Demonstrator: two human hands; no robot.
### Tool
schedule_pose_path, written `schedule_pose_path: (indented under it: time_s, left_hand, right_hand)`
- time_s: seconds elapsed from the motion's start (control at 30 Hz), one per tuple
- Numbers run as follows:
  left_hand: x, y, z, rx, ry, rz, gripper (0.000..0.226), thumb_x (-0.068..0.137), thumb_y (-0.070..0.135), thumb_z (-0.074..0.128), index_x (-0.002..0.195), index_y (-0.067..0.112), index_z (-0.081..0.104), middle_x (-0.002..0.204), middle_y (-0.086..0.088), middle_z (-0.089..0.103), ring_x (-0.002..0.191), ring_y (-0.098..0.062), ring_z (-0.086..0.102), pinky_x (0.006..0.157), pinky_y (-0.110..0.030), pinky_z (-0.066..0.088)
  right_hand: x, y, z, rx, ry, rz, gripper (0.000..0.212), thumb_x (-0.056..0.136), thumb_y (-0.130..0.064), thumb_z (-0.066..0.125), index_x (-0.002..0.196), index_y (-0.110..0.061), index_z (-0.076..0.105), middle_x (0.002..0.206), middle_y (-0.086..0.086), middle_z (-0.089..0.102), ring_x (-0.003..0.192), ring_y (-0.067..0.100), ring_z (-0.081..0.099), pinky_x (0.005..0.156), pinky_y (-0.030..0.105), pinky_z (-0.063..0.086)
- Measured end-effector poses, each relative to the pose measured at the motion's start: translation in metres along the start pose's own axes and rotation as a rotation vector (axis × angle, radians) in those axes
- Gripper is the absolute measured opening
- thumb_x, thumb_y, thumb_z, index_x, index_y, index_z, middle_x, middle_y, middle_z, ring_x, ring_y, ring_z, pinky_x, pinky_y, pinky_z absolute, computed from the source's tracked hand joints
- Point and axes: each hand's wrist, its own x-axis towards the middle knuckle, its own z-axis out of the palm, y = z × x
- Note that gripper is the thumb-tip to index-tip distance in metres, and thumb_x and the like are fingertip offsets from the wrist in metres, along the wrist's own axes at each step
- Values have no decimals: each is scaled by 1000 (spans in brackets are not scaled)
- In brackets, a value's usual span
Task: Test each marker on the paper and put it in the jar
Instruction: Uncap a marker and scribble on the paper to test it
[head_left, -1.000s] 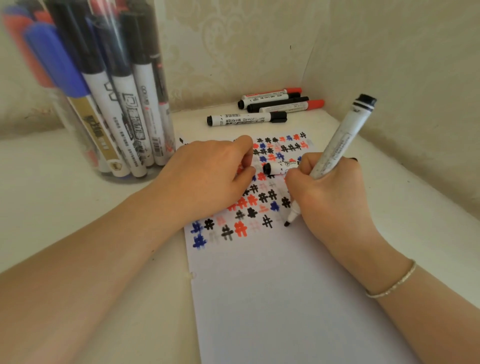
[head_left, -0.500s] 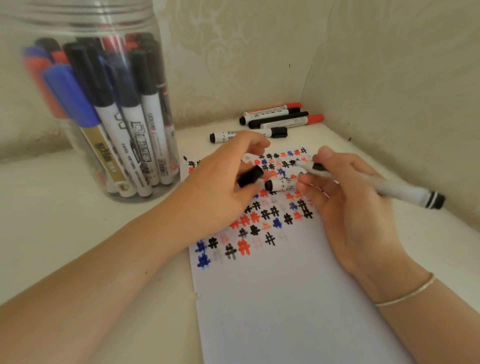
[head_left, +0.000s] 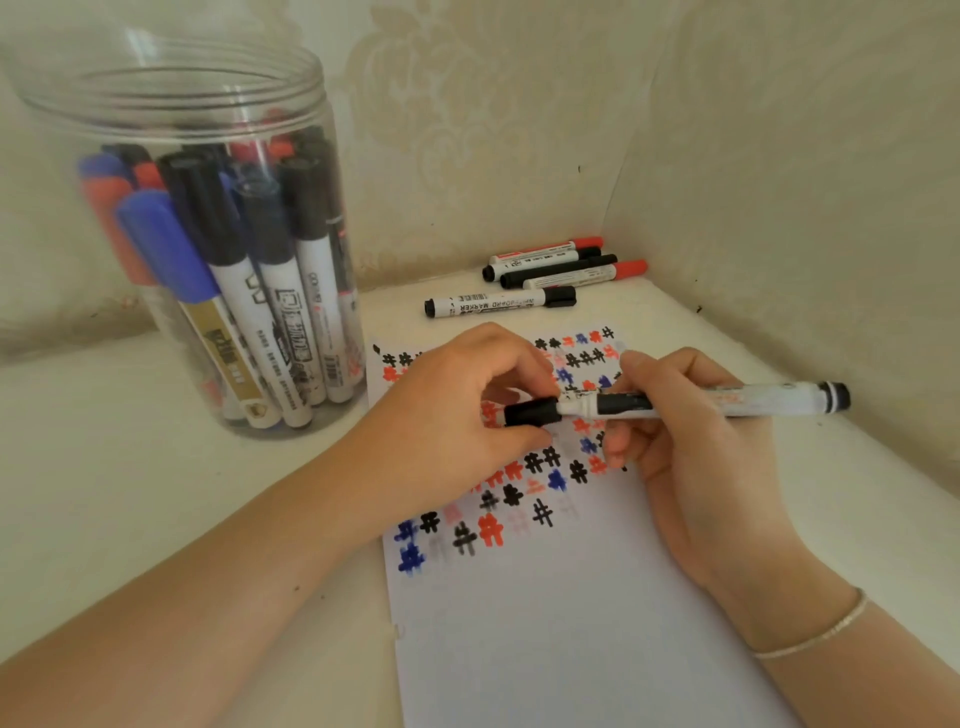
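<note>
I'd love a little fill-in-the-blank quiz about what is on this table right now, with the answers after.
1. The left hand pinches the marker's black ____.
2. The right hand holds the marker above the ____.
3. The tested markers stand inside a clear ____.
4. By the back wall, ____ loose markers lie on the table.

Missing words: cap; paper; jar; four.
</note>
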Motion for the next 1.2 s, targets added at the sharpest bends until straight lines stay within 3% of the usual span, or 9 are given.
schedule_pose_path:
  time_s: [0.17,0.27,0.37,0.5,0.6,0.73,0.93,1.1,1.2]
  left_hand:
    - [-1,-2,-2,105,-23,112,20,82,24,68,102,28,65,99,16,61,94,2,58,85,-17,46]
    - [-4,-2,-3,-35,-94,78,18,91,26,58,109,29,57,84,14,64,70,-3,63,64,-20,52]
    - [-6,3,-1,-138,-160,84,17,95,32,51,110,29,58,71,10,55,58,-11,50,51,-22,40]
    - [-6,8,-1,-325,-148,-53,30,83,46,50,87,19,62,51,11,40,43,-3,31,42,-13,27]
    - [-1,5,-6,-382,6,-188,38,80,38,58,78,-1,57,45,11,33,36,-2,25,37,-9,24]
    - [1,-6,-6,-285,127,-259,49,81,37,53,79,-12,52,47,3,27,36,-5,23,36,-12,26]
    - [-1,-6,4,-101,265,-252,45,90,33,55,56,5,49,41,6,28,38,-6,27,41,-12,29]
    - [-2,-3,5,-188,265,-257,45,91,35,52,67,-2,57,42,8,35,40,-7,33,44,-14,32]
    - [-3,7,1,-259,255,-217,23,88,34,53,81,13,57,47,9,46,44,-6,40,50,-26,41]
  right_hand:
    - [0,1,-1,-63,-108,22,21,70,-18,71,65,-4,56,58,14,63,45,21,57,47,28,49]
    - [2,1,-6,83,-218,66,22,68,-22,70,72,-1,63,72,19,68,60,27,67,59,32,56]
    - [5,0,-9,205,-295,143,37,78,-31,62,77,5,64,81,26,67,77,36,68,69,37,56]
    - [3,-3,-1,39,-256,120,30,71,-36,66,61,-7,65,57,11,57,42,21,50,43,25,44]
    - [5,-4,-5,198,-71,120,33,82,-34,59,59,-12,50,48,5,38,32,15,28,35,22,26]
    - [4,3,-2,-22,37,30,34,96,-19,50,63,-14,43,47,6,30,34,14,19,36,20,18]
    - [0,6,11,-259,21,-12,38,98,-20,47,62,-15,38,40,-10,24,35,8,18,36,18,20]
    - [-2,2,13,-259,9,14,36,98,-22,47,64,-13,40,41,-8,23,37,10,18,38,19,19]
    - [-1,-1,11,-183,56,42,38,97,-23,48,62,-14,39,45,-3,20,44,16,14,39,23,16]
